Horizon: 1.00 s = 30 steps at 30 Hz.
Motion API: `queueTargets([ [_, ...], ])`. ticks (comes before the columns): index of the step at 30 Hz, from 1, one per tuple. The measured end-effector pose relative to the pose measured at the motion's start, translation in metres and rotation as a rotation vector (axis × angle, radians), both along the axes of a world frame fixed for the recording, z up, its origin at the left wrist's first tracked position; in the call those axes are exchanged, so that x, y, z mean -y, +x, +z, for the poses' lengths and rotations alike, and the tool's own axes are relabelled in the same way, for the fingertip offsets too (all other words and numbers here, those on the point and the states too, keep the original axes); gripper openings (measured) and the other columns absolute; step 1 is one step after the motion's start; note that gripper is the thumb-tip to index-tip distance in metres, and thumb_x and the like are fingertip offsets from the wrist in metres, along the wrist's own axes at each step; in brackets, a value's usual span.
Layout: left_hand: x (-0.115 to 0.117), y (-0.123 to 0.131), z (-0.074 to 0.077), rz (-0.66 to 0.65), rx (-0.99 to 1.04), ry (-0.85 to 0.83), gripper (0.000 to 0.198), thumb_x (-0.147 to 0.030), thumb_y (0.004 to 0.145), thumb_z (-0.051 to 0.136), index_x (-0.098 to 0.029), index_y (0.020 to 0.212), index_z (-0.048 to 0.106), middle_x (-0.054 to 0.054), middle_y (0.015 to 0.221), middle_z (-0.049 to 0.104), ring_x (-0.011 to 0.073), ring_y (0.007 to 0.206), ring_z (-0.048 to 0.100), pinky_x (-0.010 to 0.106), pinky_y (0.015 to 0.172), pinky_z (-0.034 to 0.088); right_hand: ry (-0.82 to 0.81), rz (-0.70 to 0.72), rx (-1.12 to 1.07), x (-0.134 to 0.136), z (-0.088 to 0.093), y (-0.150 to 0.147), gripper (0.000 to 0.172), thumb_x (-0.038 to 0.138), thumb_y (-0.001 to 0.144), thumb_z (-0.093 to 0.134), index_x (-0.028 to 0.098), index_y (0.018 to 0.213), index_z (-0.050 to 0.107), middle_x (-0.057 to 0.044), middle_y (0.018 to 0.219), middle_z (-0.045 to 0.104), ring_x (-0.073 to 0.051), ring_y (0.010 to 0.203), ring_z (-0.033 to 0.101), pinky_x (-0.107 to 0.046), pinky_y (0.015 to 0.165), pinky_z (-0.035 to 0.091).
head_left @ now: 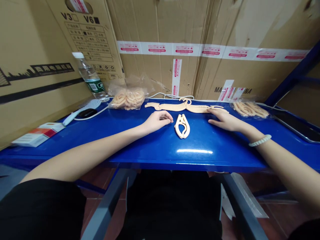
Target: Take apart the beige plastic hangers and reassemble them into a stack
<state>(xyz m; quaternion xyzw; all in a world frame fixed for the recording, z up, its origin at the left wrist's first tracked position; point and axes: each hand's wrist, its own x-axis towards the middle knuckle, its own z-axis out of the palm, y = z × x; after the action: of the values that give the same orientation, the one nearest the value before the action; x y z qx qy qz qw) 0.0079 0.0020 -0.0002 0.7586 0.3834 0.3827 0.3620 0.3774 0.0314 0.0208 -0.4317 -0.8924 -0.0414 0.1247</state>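
Note:
A folded beige plastic hanger [182, 126] lies on the blue table [160, 150] between my hands. My left hand [157, 120] rests on the table just left of it, fingers curled loosely, holding nothing. My right hand [223, 120] lies flat with fingers stretched out, its fingertips touching the end of an unfolded beige hanger [185, 106] that lies across the table behind the folded one. A white bead bracelet [260, 140] circles my right wrist.
A plastic bag of folded hangers [128, 97] lies back left, another bag of hanger parts [250, 108] back right. A water bottle [90, 77], a white handled device [80, 112], a small white-and-red box [37, 133] stand left. A tablet [297, 125] lies right. Cardboard boxes wall the back.

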Motion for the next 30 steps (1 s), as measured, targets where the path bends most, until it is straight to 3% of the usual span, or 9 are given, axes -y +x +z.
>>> queueTargets([
  [5,0.008,0.0,0.002,-0.031,-0.173,0.246,0.015,-0.015,0.082,0.055,-0.018,0.089,0.069,0.003,0.095,0.075,0.0199,0.092,0.07,0.035,0.09,0.054,0.016,0.012,0.002,-0.001,-0.006,-0.004,0.056,0.046,0.098,0.048,0.009,0.14,0.055,-0.023,0.145,0.055,-0.04,0.138,0.048,-0.06,0.116,0.038],
  [12,0.015,-0.001,0.0,-0.107,-0.413,0.56,0.019,-0.012,0.087,0.051,-0.02,0.094,0.068,0.005,0.1,0.072,0.0227,0.097,0.066,0.036,0.089,0.051,0.076,0.034,0.014,-0.002,-0.001,-0.006,0.045,0.04,0.097,0.048,0.01,0.126,0.066,-0.022,0.129,0.065,-0.039,0.121,0.061,-0.06,0.106,0.047],
  [20,0.016,-0.001,-0.001,-0.089,-0.445,0.589,0.018,-0.013,0.089,0.051,-0.021,0.096,0.066,0.005,0.102,0.07,0.0225,0.1,0.065,0.035,0.09,0.051,0.106,-0.046,-0.079,0.0,0.004,-0.003,0.031,0.03,0.092,0.053,0.015,0.11,0.074,-0.017,0.108,0.073,-0.035,0.101,0.068,-0.053,0.092,0.056],
  [30,0.019,0.003,0.004,-0.05,-0.348,0.527,0.017,-0.013,0.086,0.054,-0.02,0.094,0.067,0.004,0.097,0.072,0.0203,0.091,0.067,0.035,0.085,0.053,0.089,-0.09,-0.13,0.0,0.003,-0.004,0.019,0.03,0.086,0.057,0.02,0.086,0.073,-0.009,0.085,0.074,-0.027,0.075,0.068,-0.04,0.071,0.057],
])
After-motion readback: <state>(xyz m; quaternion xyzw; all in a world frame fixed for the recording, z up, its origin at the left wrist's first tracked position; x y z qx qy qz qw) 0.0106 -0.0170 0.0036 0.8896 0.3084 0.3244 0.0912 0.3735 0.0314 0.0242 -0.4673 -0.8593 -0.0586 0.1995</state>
